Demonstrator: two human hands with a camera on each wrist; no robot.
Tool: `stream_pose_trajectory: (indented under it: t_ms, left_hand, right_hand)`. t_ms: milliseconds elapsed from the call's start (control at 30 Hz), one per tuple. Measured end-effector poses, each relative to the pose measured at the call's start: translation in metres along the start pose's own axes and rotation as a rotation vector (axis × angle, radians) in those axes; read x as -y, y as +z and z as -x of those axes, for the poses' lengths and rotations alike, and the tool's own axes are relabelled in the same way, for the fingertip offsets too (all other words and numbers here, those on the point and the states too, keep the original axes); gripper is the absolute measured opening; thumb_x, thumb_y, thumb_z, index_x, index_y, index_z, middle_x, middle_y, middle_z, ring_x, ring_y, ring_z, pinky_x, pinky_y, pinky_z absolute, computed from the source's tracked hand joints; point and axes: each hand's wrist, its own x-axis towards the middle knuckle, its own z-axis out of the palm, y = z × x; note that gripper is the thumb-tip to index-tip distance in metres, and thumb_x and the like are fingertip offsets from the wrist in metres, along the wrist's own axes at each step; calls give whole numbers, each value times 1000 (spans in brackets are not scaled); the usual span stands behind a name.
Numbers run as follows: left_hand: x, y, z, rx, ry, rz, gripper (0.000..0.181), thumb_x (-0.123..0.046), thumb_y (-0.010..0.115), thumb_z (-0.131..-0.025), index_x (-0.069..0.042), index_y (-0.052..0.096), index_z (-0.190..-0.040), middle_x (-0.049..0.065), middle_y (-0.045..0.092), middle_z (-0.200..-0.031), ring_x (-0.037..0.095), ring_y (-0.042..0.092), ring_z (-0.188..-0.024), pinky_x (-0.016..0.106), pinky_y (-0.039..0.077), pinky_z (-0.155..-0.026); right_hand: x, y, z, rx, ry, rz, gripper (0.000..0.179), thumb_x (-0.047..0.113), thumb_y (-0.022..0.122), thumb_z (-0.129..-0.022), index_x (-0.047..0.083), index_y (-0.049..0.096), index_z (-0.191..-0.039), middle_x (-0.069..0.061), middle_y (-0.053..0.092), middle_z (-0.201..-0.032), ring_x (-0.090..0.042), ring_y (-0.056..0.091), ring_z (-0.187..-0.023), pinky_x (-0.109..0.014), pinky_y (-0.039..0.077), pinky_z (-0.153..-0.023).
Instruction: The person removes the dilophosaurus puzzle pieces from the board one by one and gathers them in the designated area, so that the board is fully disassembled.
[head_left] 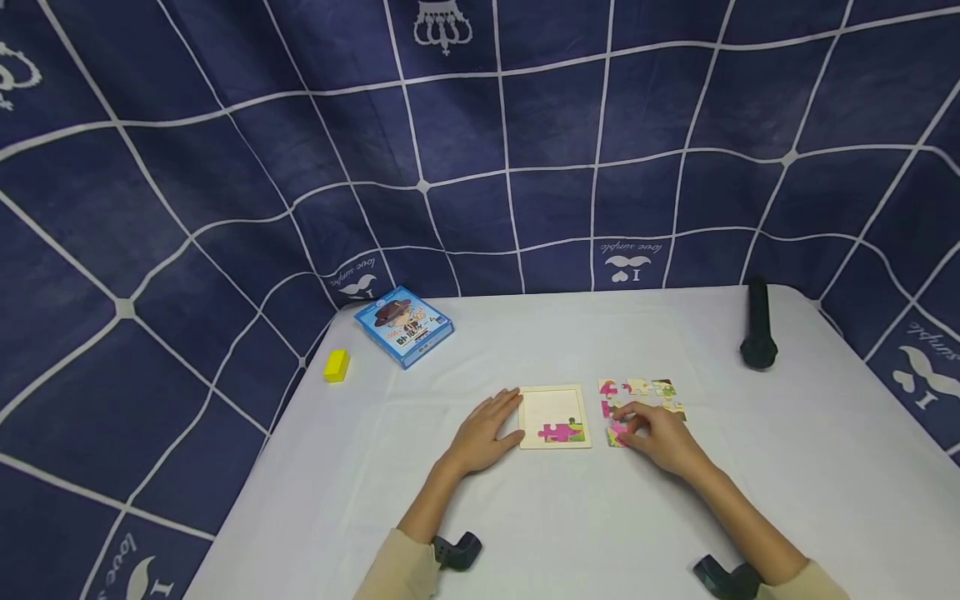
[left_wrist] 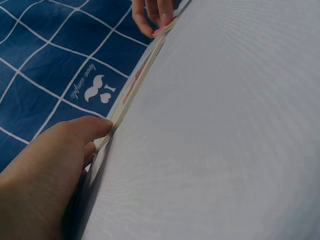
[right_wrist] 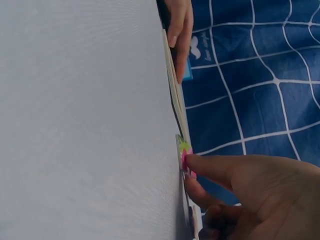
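Observation:
A square wooden puzzle tray lies on the white table, with several joined pink and green pieces in its lower right part. My left hand rests along the tray's left side, fingers extended; in the left wrist view its thumb touches the rim. To the right of the tray, my right hand pinches a pink and green puzzle piece between thumb and index finger, low over the table. Other loose puzzle pieces lie in rows just beyond that hand, partly hidden by it.
A blue box with a cartoon picture stands at the back left, and a small yellow block lies near the left edge. A black microphone-shaped object lies at the back right. Dark blue checked cloth hangs behind the table.

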Motion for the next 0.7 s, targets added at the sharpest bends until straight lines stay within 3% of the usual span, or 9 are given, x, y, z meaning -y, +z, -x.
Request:
stream_pose_trajectory:
  t_ms: [200, 433, 600, 700]
  left_hand:
    - [-1, -1, 0, -6, -2, 0, 62, -43, 47, -93, -8, 35, -143, 3, 29, -149, 18, 22, -137, 32, 15, -112]
    - [-3, -3, 0, 4, -9, 0, 62, -42, 47, -93, -7, 35, -142, 4, 30, -148, 19, 22, -137, 32, 15, -112]
    - [-2, -3, 0, 2, -8, 2, 62, -42, 47, -93, -7, 35, -142, 3, 30, -148, 18, 22, -137, 32, 14, -112]
    - [-2, -3, 0, 4, -10, 2, 62, -43, 47, -93, -8, 35, -142, 3, 29, -149, 17, 21, -137, 31, 14, -112]
  right_hand:
    - [1, 2, 1, -23, 6, 71, 26, 6, 77, -72, 10, 69, -97, 7, 52, -71, -14, 44, -69, -28, 33, -61]
    - [11, 10, -5, -74, -56, 4, 24, 12, 78, -73, 9, 71, -95, 13, 52, -66, -10, 46, -66, -26, 39, -60]
    - [26, 21, -12, -18, -103, -88, 23, 11, 76, -75, 9, 70, -97, 12, 53, -67, -6, 44, -58, -21, 38, -50]
    - [33, 28, -16, 26, -113, -111, 25, 13, 75, -76, 9, 70, -100, 13, 54, -68, -7, 45, -60, -22, 39, -53]
